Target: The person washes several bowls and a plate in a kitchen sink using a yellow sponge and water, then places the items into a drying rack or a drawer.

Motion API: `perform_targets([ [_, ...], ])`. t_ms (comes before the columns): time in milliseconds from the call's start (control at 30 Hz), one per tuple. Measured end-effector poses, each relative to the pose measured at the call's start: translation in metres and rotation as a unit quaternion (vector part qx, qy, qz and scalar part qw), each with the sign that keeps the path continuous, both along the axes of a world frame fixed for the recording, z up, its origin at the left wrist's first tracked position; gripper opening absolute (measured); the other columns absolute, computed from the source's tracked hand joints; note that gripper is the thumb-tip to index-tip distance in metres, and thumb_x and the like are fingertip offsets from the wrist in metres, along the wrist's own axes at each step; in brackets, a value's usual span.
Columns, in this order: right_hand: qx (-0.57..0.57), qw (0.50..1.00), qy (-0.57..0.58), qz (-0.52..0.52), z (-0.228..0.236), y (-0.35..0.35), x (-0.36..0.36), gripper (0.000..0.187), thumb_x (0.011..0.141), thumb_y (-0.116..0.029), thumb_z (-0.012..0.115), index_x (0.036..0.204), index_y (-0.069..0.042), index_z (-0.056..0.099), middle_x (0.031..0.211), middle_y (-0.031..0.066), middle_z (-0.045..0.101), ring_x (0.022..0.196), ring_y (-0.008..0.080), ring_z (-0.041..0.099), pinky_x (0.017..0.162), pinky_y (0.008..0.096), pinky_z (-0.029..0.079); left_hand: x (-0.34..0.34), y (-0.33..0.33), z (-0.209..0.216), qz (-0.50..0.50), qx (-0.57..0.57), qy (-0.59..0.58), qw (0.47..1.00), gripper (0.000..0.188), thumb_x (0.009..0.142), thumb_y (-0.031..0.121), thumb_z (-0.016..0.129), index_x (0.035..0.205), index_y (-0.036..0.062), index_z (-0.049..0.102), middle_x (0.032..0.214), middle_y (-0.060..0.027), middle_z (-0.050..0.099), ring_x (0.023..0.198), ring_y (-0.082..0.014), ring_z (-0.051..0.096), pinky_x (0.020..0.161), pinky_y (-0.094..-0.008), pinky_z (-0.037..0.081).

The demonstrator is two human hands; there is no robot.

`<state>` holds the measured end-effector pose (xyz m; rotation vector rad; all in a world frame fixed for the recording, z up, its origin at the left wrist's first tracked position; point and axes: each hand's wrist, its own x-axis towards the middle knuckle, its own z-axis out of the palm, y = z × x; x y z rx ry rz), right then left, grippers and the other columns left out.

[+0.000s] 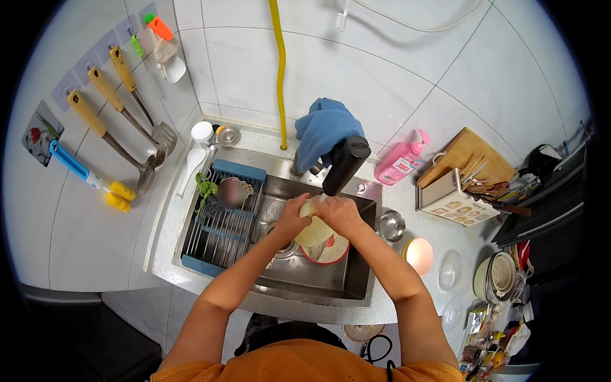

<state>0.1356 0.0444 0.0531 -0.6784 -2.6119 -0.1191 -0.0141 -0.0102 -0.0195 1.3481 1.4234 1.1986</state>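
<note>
With left hand [295, 218] and right hand [339, 214] curled closed on the pale-yellow, rounded, smooth-looking object [313, 235], grip its edges: presumably light, slippery.

In the sink [305, 272], a rack [210, 265] takes up the left part, with greens [205, 189] at its far left. To the rack's right, a bowl [340, 253] stands beneath the left hand [293, 219], the right hand [337, 215] and the food [315, 234] between them. Behind the hands hangs a cloth [326, 127]; right of it, a bottle [401, 159]. Farther right, a holder [455, 204] stands before a board [474, 141]. Two more bowls [419, 256] sit right of the sink; ladles [107, 89] hang on the left wall.
</note>
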Motion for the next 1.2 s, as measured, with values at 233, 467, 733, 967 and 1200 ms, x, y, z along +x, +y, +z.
perform_targets([
  [233, -0.200, 0.922, 0.265, -0.198, -0.029, -0.007, -0.010, 0.011, 0.075, -0.013, 0.059, 0.078, -0.005, 0.053, 0.065, 0.0068, 0.057, 0.053, 0.0231, 0.056, 0.047, 0.0291, 0.044, 0.009, -0.003, 0.021, 0.133, 0.048, -0.146, 0.979, 0.056, 0.058, 0.003, 0.057, 0.114, 0.0067, 0.052, 0.106, -0.0148, 0.043, 0.100, -0.0297, 0.043, 0.090, -0.0351, 0.034],
  [467, -0.608, 0.430, 0.600, -0.293, -0.073, -0.048, -0.055, 0.016, 0.085, -0.022, 0.055, 0.081, -0.006, 0.053, 0.067, -0.0010, 0.055, 0.060, 0.0077, 0.052, 0.055, 0.0201, 0.042, 0.021, -0.008, 0.032, 0.216, 0.169, 0.036, 0.961, 0.053, 0.059, 0.002, 0.056, 0.112, 0.0065, 0.053, 0.109, -0.0157, 0.039, 0.105, -0.0307, 0.037, 0.092, -0.0364, 0.031],
  [733, -0.407, 0.812, 0.357, -0.217, -0.085, -0.010, -0.008, 0.008, 0.082, -0.016, 0.055, 0.087, -0.009, 0.054, 0.068, 0.0019, 0.057, 0.058, 0.0156, 0.056, 0.047, 0.0286, 0.043, -0.004, -0.023, 0.006, 0.098, 0.134, -0.050, 0.985, 0.072, 0.060, 0.006, 0.058, 0.128, 0.0070, 0.034, 0.112, -0.0166, 0.040, 0.106, -0.0304, 0.039, 0.095, -0.0375, 0.030],
  [967, -0.048, 0.998, -0.015, -0.047, -0.013, -0.007, -0.005, 0.020, 0.065, -0.015, 0.065, 0.082, -0.010, 0.054, 0.064, 0.0064, 0.056, 0.060, 0.0233, 0.058, 0.048, 0.0351, 0.044, -0.007, -0.005, 0.005, -0.017, 0.028, 0.080, 0.996, 0.066, 0.061, 0.007, 0.058, 0.124, 0.0058, 0.040, 0.107, -0.0168, 0.048, 0.103, -0.0306, 0.045, 0.091, -0.0363, 0.034],
  [1200, -0.269, 0.883, 0.300, -0.240, -0.049, -0.015, -0.008, 0.017, 0.073, -0.016, 0.063, 0.084, -0.006, 0.056, 0.068, 0.0100, 0.059, 0.061, 0.0171, 0.059, 0.055, 0.0279, 0.045, 0.007, 0.004, 0.004, 0.085, 0.091, -0.018, 0.992, 0.053, 0.061, 0.005, 0.058, 0.113, 0.0071, 0.052, 0.104, -0.0157, 0.049, 0.099, -0.0313, 0.045, 0.089, -0.0377, 0.035],
])
